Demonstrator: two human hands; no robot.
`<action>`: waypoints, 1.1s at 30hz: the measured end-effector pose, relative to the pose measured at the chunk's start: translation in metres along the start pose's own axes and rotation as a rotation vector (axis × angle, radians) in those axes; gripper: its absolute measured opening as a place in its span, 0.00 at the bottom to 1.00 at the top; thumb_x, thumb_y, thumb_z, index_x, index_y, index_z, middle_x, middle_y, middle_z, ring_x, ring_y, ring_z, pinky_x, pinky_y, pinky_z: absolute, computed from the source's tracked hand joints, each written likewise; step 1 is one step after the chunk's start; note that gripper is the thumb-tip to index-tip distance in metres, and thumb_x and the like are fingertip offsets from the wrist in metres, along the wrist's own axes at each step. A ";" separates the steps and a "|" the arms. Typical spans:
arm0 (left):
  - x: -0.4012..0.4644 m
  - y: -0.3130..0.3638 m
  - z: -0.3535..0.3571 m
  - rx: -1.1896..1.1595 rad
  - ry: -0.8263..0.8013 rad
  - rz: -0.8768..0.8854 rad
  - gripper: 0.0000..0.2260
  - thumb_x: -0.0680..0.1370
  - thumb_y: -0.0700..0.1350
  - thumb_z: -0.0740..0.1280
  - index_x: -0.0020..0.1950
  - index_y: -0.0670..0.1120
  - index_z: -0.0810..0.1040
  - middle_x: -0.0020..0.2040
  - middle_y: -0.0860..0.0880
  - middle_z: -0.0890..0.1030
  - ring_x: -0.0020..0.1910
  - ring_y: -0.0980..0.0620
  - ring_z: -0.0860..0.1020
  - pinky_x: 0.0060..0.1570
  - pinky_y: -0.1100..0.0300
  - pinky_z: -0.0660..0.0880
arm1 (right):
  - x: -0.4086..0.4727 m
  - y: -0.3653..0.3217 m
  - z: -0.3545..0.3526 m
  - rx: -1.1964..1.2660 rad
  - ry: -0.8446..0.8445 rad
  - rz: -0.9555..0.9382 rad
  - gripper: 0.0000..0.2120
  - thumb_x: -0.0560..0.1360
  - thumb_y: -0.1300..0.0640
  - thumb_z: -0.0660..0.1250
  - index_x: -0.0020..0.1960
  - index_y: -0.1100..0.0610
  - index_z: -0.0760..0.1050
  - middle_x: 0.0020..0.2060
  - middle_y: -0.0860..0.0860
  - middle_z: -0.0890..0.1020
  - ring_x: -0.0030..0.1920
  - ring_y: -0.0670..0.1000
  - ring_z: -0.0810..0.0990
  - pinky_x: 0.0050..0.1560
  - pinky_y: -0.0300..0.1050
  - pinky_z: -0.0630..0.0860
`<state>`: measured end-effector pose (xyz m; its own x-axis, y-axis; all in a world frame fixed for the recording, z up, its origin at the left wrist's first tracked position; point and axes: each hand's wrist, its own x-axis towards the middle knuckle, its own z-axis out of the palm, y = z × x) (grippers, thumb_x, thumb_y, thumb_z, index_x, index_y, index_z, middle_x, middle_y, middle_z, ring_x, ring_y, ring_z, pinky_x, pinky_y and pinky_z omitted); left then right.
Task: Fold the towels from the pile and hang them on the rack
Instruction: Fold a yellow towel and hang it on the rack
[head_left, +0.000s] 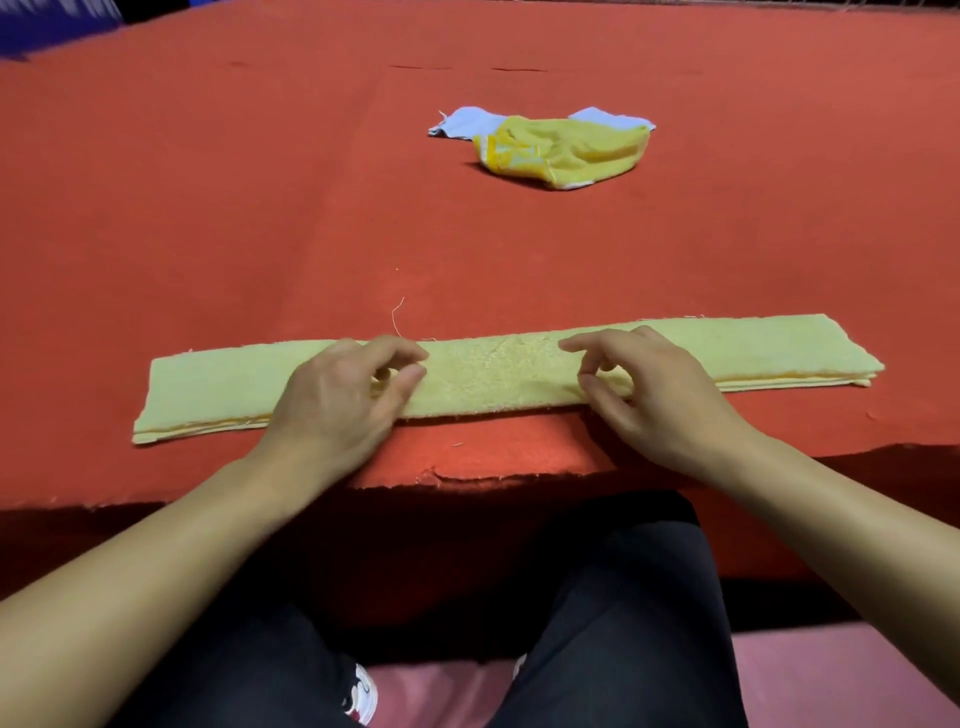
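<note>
A pale yellow towel (498, 371), folded into a long narrow strip, lies flat across the near edge of the red table (208, 208). My left hand (343, 400) rests over the strip left of its middle, fingers curled loosely and holding nothing. My right hand (644, 389) hovers over the strip right of its middle, fingers bent and apart. Farther back sits a small pile: a crumpled bright yellow towel (566, 153) on top of a light blue towel (470, 123). No rack is in view.
The red felt cover has a torn, uneven front edge (467, 480). A loose thread (397, 314) lies just behind the strip. My dark-trousered legs (623, 623) are below the table edge, over a pink floor (831, 675).
</note>
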<state>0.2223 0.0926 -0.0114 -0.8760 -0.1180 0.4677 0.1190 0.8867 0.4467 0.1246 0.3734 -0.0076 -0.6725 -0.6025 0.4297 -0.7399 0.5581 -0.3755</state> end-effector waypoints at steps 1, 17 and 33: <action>0.004 -0.009 -0.006 0.013 0.012 -0.045 0.07 0.79 0.52 0.67 0.54 0.54 0.81 0.41 0.54 0.80 0.41 0.50 0.77 0.46 0.55 0.74 | 0.005 -0.004 0.003 0.010 0.000 -0.002 0.18 0.76 0.60 0.68 0.64 0.48 0.75 0.42 0.35 0.76 0.48 0.47 0.74 0.48 0.44 0.71; -0.018 -0.131 -0.084 0.232 -0.064 -0.497 0.18 0.80 0.54 0.64 0.67 0.49 0.73 0.63 0.49 0.78 0.64 0.42 0.72 0.65 0.49 0.67 | 0.096 -0.124 0.105 0.118 -0.126 -0.159 0.15 0.76 0.59 0.67 0.60 0.47 0.78 0.44 0.37 0.77 0.47 0.49 0.74 0.50 0.44 0.72; -0.008 -0.122 -0.084 0.159 0.004 -0.428 0.17 0.83 0.50 0.59 0.71 0.49 0.67 0.62 0.44 0.78 0.63 0.41 0.74 0.59 0.49 0.67 | 0.121 -0.161 0.148 0.193 -0.124 -0.144 0.15 0.76 0.59 0.66 0.62 0.49 0.76 0.46 0.42 0.81 0.47 0.49 0.74 0.50 0.43 0.71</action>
<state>0.2538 -0.0525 -0.0050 -0.8287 -0.4902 0.2700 -0.3266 0.8154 0.4779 0.1603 0.1266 -0.0173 -0.5476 -0.7398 0.3909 -0.8092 0.3493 -0.4724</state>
